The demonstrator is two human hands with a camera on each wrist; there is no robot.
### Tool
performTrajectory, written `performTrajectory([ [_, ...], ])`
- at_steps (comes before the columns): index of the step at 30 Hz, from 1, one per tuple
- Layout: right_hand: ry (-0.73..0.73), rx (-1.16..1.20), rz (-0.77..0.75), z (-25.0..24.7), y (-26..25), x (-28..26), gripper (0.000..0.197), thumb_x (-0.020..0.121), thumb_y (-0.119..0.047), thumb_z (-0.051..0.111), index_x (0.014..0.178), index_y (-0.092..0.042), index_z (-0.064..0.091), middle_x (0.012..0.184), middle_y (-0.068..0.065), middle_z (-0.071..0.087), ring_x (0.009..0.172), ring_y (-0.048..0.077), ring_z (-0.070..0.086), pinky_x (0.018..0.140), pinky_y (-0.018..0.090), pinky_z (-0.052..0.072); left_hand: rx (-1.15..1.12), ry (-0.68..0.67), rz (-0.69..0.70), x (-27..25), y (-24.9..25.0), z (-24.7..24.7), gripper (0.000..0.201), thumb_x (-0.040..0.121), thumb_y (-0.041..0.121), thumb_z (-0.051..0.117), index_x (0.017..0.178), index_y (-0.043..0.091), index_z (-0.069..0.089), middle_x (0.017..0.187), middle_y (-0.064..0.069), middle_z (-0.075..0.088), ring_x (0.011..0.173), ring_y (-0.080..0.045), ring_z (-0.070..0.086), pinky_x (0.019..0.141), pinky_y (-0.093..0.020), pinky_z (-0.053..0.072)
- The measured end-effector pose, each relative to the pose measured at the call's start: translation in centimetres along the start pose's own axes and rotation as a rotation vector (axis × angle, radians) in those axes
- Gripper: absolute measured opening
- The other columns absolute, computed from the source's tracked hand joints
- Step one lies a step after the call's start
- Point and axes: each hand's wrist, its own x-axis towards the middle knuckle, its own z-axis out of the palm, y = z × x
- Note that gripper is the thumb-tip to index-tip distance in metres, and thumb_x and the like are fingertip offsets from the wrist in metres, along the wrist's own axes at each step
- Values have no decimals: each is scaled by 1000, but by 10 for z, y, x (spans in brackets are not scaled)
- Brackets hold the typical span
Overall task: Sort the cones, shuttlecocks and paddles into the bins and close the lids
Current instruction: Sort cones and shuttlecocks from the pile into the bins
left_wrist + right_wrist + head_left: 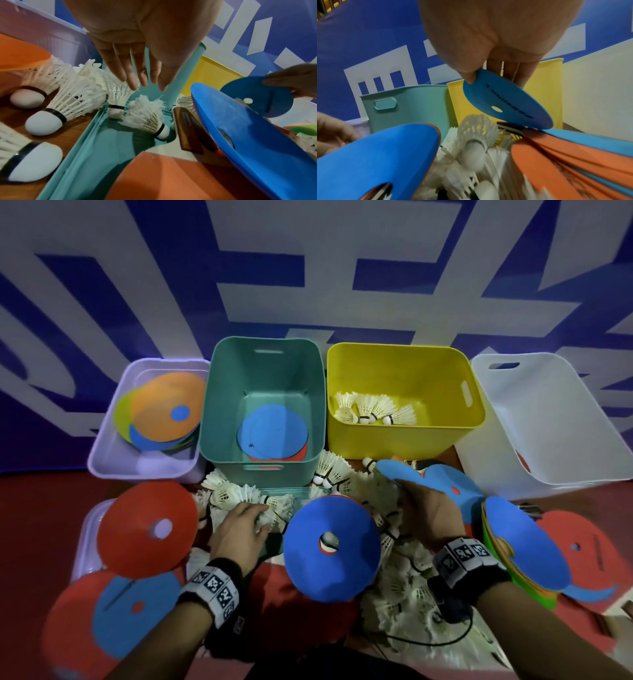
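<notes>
R hand [488, 40] grip pinching blue cone [508, 102] edge; L hand [137, 47] fingers straight, spread over shuttlecocks [147, 119].

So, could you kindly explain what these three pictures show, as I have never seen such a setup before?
No machine here: a person sorts sports gear with bare hands, wearing three cameras. The head view looks down from the forehead; the other two look along each wrist at the fingers. Four open bins stand at the back: a lilac bin with flat cones, a teal bin with paddles, a yellow bin with shuttlecocks, and a white bin. In front lies a mixed heap of loose shuttlecocks, cones and paddles. The left hand reaches with straight fingers toward shuttlecocks. The right hand pinches a blue cone at its edge.
</notes>
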Motion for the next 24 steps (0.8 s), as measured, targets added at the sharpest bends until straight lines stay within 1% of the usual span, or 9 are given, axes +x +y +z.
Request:
performTrajectory([
  [3,133,-18,-14,-10,-10,2,36,100,-40,41,128,-33,63,93,9,72,85,35,66,59,36,44,60,-28,-62,1,2,2,36,90,34,63,126,32,63,119,5,68,103,-21,66,82,-31,52],
  [5,199,-6,-48,-15,-15,4,34,100,-38,42,125,-31,64,90,9,72,83,35,66,57,32,38,61,-37,-110,0,3,5,36,91,34,63,127,32,63,113,5,72,98,-21,68,79,-30,53],
  [8,239,9,-84,-18,-20,6,34,98,-39,43,115,-26,69,89,7,72,82,34,67,57,28,33,7,-37,-135,0,4,10,39,91,29,64,130,29,60,117,6,71,100,-21,68,83,-31,53],
  [11,260,42,-95,-21,-23,3,31,96,-37,48,115,-27,70,89,6,73,79,32,67,58,27,35,-13,-52,-159,2,3,13,39,91,27,65,129,31,57,113,5,72,98,-21,68,80,-31,53],
  [14,249,54,-71,-21,-23,2,22,97,-29,56,114,-26,70,92,4,73,81,30,67,61,25,35,-60,-57,-182,3,0,16,37,91,27,66,127,32,58,106,8,73,93,-18,68,77,-29,52],
  [18,223,85,-90,-19,-22,5,18,93,-25,65,109,-25,72,90,3,73,79,28,67,60,27,41,-108,-24,-136,2,-4,12,32,90,29,65,122,31,62,103,9,72,90,-17,67,75,-28,52],
  [20,206,98,-154,-15,-24,7,17,94,-29,62,108,-28,72,93,-1,72,79,25,67,58,32,49,-151,68,-87,1,3,6,25,90,30,64,116,29,65,104,5,69,91,-19,66,77,-32,53],
  [22,189,107,-259,-11,-31,6,20,96,-33,56,110,-28,71,97,-6,69,83,21,65,60,37,53,-267,109,-15,0,16,-2,23,92,39,61,114,33,64,100,11,69,91,-16,66,79,-33,53],
  [24,162,107,-386,-6,-43,4,24,99,-32,53,112,-26,72,100,-7,68,90,19,62,66,38,54,-428,27,73,1,40,-15,40,91,46,63,130,44,53,97,22,69,90,-2,66,82,-27,53],
])
